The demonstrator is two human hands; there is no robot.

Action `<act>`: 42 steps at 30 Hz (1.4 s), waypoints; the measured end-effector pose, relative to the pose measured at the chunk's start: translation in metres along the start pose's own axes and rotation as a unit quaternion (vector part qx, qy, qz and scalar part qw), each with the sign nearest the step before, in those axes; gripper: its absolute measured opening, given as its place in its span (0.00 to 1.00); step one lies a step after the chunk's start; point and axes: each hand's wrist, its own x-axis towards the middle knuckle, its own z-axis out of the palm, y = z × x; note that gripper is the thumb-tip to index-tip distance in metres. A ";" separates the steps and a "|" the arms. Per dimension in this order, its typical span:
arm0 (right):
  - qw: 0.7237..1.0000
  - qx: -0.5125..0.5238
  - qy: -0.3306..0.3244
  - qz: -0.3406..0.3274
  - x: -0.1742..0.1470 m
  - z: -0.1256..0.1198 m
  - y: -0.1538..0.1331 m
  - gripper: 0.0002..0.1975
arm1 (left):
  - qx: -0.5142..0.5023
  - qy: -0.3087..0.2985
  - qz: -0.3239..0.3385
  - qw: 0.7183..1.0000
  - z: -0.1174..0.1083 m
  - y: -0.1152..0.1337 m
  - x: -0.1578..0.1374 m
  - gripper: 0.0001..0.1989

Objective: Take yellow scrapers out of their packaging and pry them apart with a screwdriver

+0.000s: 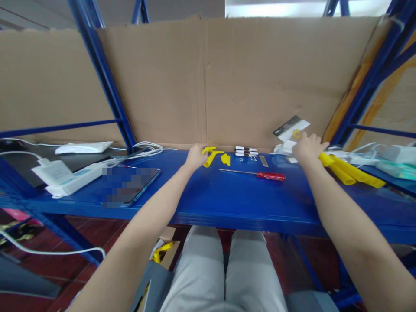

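Note:
My left hand [196, 157] is at the back of the blue shelf, its fingers curled and closed on a small yellow plastic piece [208, 150]. A short yellow tube with a side arm [212, 158] lies beside it, and a small ribbed yellow piece [225, 160] is a little to the right. My right hand [309, 148] is at the back right, fingers spread, close to a tilted black-and-white card [290, 128] and a crumpled white packet [286, 147]. Its fingertips are partly hidden. Yellow tubes [352, 170] lie just right of that wrist.
A red-handled screwdriver [271, 176] lies mid-shelf, with white-and-brown tubes [246, 151], small metal bits and a metal strip [264, 161] behind it. Leftward are a tablet [143, 188], a power strip [78, 180] and cables [149, 149]. Cardboard [162, 82] walls the back.

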 end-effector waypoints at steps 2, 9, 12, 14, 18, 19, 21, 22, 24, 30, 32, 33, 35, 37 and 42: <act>0.999 0.030 0.003 -0.038 -0.008 -0.004 -0.012 0.22 | -0.038 0.008 -0.005 0.999 0.001 0.003 0.000 0.17; 0.977 0.141 -0.011 -0.162 -0.035 0.005 -0.054 0.22 | -0.332 -0.054 -0.074 0.939 0.003 0.029 -0.007 0.21; 0.961 0.170 -0.014 -0.218 -0.049 0.014 -0.069 0.22 | -0.443 -0.104 -0.108 0.884 0.006 0.038 -0.012 0.24; 0.950 0.180 -0.034 -0.252 -0.059 0.019 -0.077 0.22 | -0.489 -0.137 -0.114 0.854 0.009 0.041 -0.015 0.24; 0.933 0.203 -0.073 -0.289 -0.076 0.021 -0.087 0.22 | -0.520 -0.177 -0.097 0.830 0.015 0.040 -0.017 0.17; 0.929 0.210 -0.077 -0.295 -0.079 0.021 -0.088 0.21 | -0.524 -0.173 -0.094 0.828 0.016 0.039 -0.016 0.14; 0.919 0.231 -0.076 -0.311 -0.081 0.021 -0.090 0.21 | -0.542 -0.156 -0.104 0.819 0.016 0.039 -0.016 0.09; 0.912 0.244 -0.074 -0.321 -0.082 0.022 -0.090 0.20 | -0.556 -0.144 -0.115 0.811 0.015 0.039 -0.015 0.07; 0.896 0.275 -0.071 -0.340 -0.081 0.025 -0.091 0.19 | -0.589 -0.122 -0.148 0.785 0.011 0.042 -0.014 0.05; 0.866 0.346 -0.084 -0.352 -0.085 0.034 -0.096 0.14 | -0.619 -0.049 -0.227 0.750 -0.001 0.053 -0.013 0.14; 0.867 0.346 -0.096 -0.345 -0.087 0.033 -0.097 0.14 | -0.623 -0.023 -0.239 0.745 -0.002 0.053 -0.011 0.14; 0.870 0.342 -0.103 -0.341 -0.088 0.032 -0.097 0.15 | -0.627 -0.009 -0.243 0.740 -0.002 0.052 -0.010 0.14; 0.879 0.323 -0.122 -0.330 -0.087 0.028 -0.096 0.15 | -0.638 0.026 -0.252 0.727 -0.004 0.047 -0.006 0.12; 0.890 0.296 -0.145 -0.316 -0.087 0.024 -0.095 0.15 | -0.647 0.059 -0.266 0.712 -0.006 0.041 -0.001 0.11; 0.899 0.273 -0.160 -0.303 -0.087 0.019 -0.094 0.13 | -0.665 0.063 -0.291 0.684 -0.009 0.035 0.002 0.06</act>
